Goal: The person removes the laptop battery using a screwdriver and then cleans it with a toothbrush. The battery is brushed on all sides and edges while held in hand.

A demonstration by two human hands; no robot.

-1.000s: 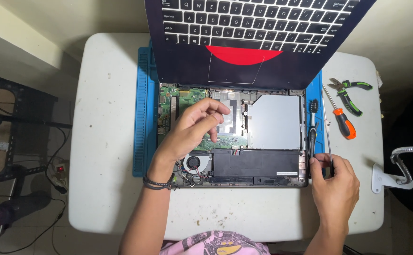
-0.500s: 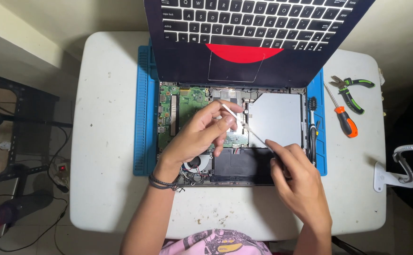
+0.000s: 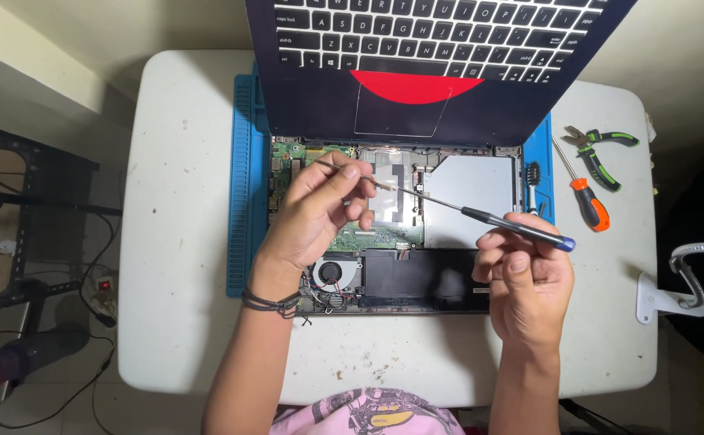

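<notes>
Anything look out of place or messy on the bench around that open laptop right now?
Small dark specks of debris litter the white table, thickest along the near edge below the opened laptop base. Otherwise nothing stands out: pliers and an orange-handled screwdriver lie apart on the far right, and both hands hold a long screwdriver.

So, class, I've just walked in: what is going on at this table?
A person is working on an opened laptop that lies on a blue mat on a white table. The right hand holds a long thin screwdriver by its handle, and the left hand pinches its shaft near the tip, above the circuit board. Pliers and an orange-handled screwdriver lie at the right.
</notes>
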